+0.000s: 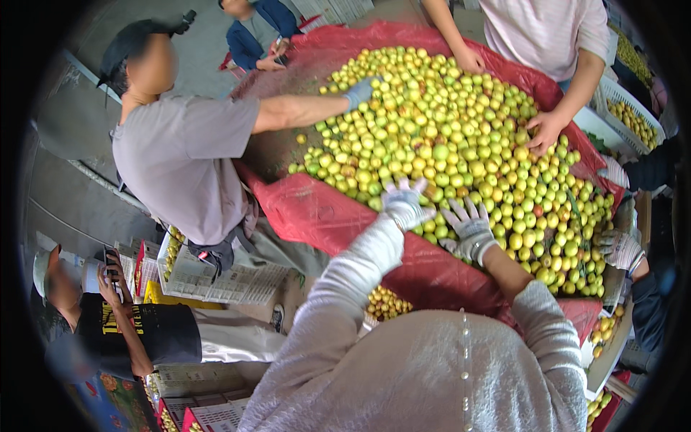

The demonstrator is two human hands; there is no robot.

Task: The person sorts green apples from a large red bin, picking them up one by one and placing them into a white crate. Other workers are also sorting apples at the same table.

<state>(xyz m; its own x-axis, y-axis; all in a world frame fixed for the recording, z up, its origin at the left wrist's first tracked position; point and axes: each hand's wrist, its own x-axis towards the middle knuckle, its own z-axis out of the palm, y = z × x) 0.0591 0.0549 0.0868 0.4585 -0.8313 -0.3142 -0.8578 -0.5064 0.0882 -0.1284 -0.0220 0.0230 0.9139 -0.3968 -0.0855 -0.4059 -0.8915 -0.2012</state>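
Observation:
A big heap of small round yellow-green fruits point(442, 135), some with brown-red patches, lies on a table covered with red plastic sheeting point(318, 216). On the near edge of the heap rests my left hand point(405, 204), in a whitish knit glove, its fingers spread over the fruits. To its right my right hand point(471, 229), gloved alike, lies palm down on the fruits with its fingers apart. Neither hand plainly grips a fruit, though what lies under the palms is hidden.
Co-workers' hands touch the heap: a blue-gloved hand point(360, 93), a bare hand point(545, 131) and a striped-gloved hand point(621, 250). A person in a grey T-shirt point(183, 156) leans in at left. White plastic crates point(232, 278) stand at lower left, and another fruit crate point(631, 110) at upper right.

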